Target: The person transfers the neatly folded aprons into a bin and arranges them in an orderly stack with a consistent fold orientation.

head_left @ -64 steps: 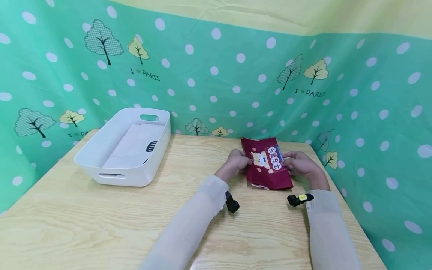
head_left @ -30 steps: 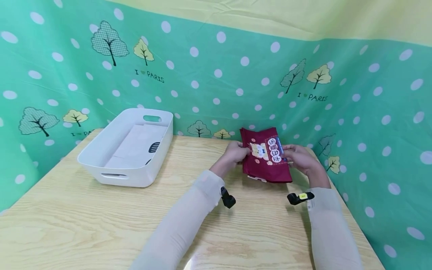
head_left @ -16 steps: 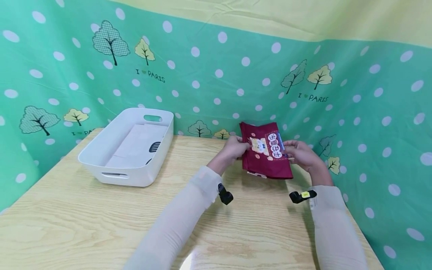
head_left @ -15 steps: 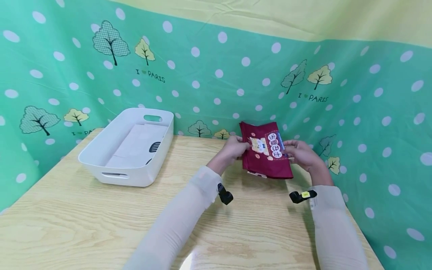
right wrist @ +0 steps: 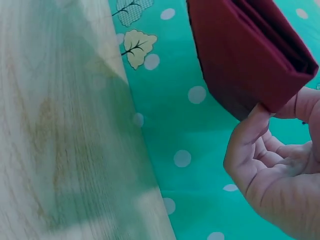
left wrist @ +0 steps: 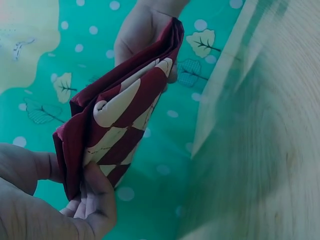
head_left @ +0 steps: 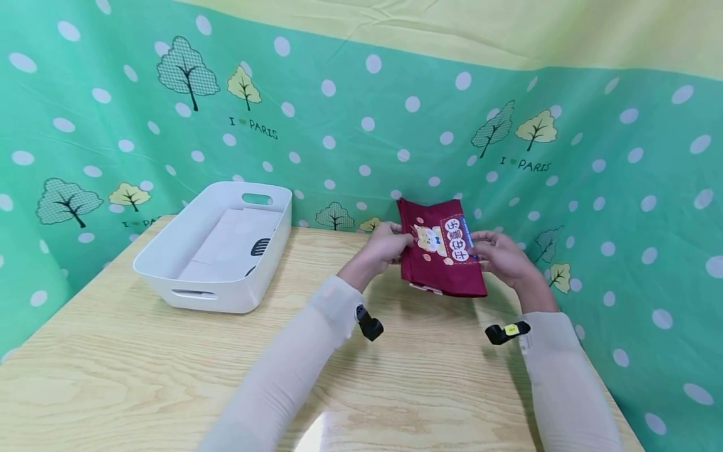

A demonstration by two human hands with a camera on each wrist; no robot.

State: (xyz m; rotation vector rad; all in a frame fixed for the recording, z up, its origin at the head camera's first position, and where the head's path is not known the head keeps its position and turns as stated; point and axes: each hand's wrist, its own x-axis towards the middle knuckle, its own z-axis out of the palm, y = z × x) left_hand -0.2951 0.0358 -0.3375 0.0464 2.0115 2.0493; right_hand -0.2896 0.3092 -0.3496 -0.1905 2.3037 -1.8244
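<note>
Both hands hold a folded maroon cloth (head_left: 432, 276) above the far right of the table. Its upper face carries a cartoon animal and white characters in a dashed frame. The left hand (head_left: 386, 243) pinches its left edge, and the right hand (head_left: 499, 256) pinches the right edge. From the left wrist, several folded layers and a maroon and cream checked underside of the cloth (left wrist: 120, 135) show. In the right wrist view, the right hand's thumb and a finger (right wrist: 245, 140) grip the cloth's lower corner. What the whole cloth is cannot be told while folded.
On the left of the wooden table (head_left: 186, 370) stands a white plastic basket (head_left: 226, 292) with handle slots. A pale sheet or flat item (head_left: 231, 245) with a black mark lies inside. A green dotted curtain (head_left: 339, 94) hangs behind and along the right side.
The cloth has risen off the table, away from the person, and tilted, with both hands still pinching its edges. Most recently it has shifted slightly up and left. The basket stays put.
</note>
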